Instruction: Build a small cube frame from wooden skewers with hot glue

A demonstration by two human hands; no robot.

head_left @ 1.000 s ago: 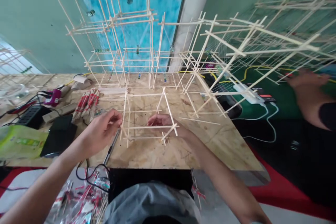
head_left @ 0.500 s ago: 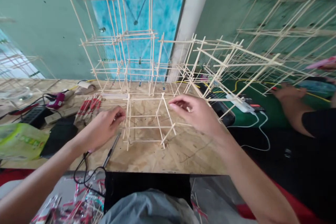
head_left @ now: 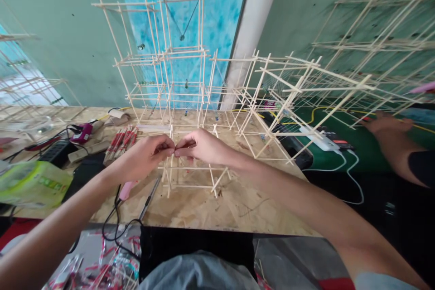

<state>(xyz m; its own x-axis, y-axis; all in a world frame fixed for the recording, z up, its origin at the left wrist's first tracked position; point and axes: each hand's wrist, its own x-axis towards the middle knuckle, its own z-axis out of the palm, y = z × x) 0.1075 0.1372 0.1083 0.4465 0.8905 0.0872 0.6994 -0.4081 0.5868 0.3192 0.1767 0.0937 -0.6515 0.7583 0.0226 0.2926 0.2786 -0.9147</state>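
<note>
A small open frame of thin wooden sticks (head_left: 193,168) stands on the wooden board in front of me. My left hand (head_left: 144,156) is pinched at the frame's left side, near the upper part of its left upright. Against those fingertips are the fingertips of my right hand (head_left: 205,148), which reaches across the frame's top and hides part of it. Both hands are closed in a pinch, and whatever sits between the fingers is too small to make out. A slim metal pen-like tool (head_left: 150,198) and a pink object (head_left: 127,190) with a black cord lie left of the frame.
Behind rises a tall stick structure (head_left: 163,60), joined by a wider one (head_left: 268,133) at right. Bundled red-wrapped sticks (head_left: 120,142), a yellow-green bag (head_left: 41,183) and a power strip (head_left: 54,153) lie left. Another person's hand (head_left: 387,124) rests on the green surface at right.
My right hand has moved left across the frame to meet my left hand, which shifted slightly right. Their fingertips now come together at the left upright. The view has shifted a little.
</note>
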